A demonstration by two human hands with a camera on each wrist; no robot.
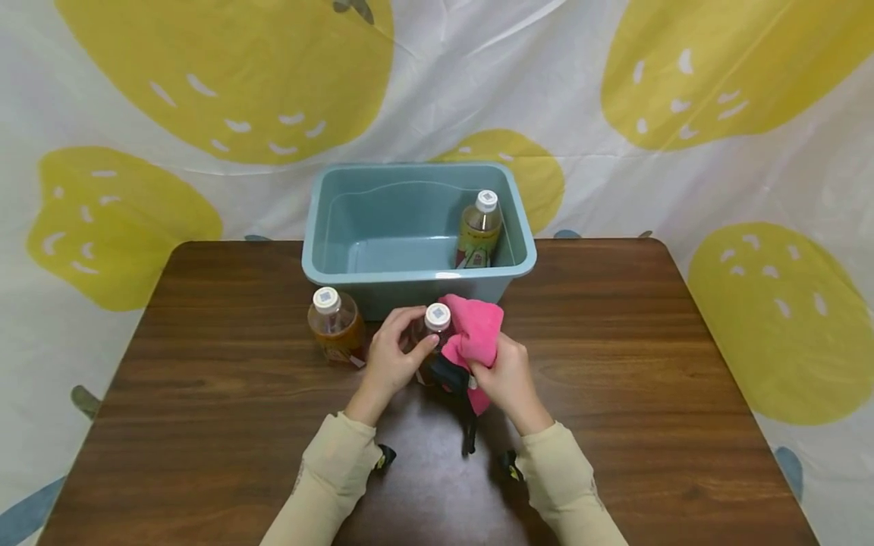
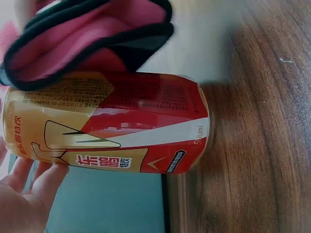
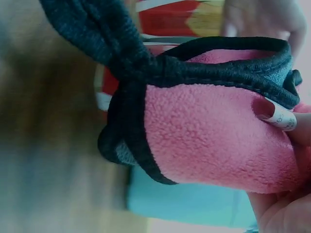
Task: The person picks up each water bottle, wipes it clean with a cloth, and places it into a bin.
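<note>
A white-capped drink bottle [image 1: 438, 316] with a red and gold label stands upright on the table, in front of the blue tub. Thumb and fingers of my left hand [image 1: 391, 360] hold it around its upper part. My right hand [image 1: 508, 371] grips a bunched pink cloth [image 1: 476, 330] with a dark edging and a hanging loop. That cloth lies against the bottle's right side in the head view. The label [image 2: 131, 126] shows large in the left wrist view, with the cloth's folds beside it. In the right wrist view the fluffy cloth [image 3: 209, 131] covers much of the bottle.
Behind the hands stands a blue-green tub [image 1: 410, 292]. A bottle with a yellow-green label [image 1: 478, 235] is inside, at its right end. Another white-capped bottle [image 1: 337, 334] stands left of my left hand. The wooden table [image 1: 225, 409] meets a lemon-print curtain [image 1: 478, 68].
</note>
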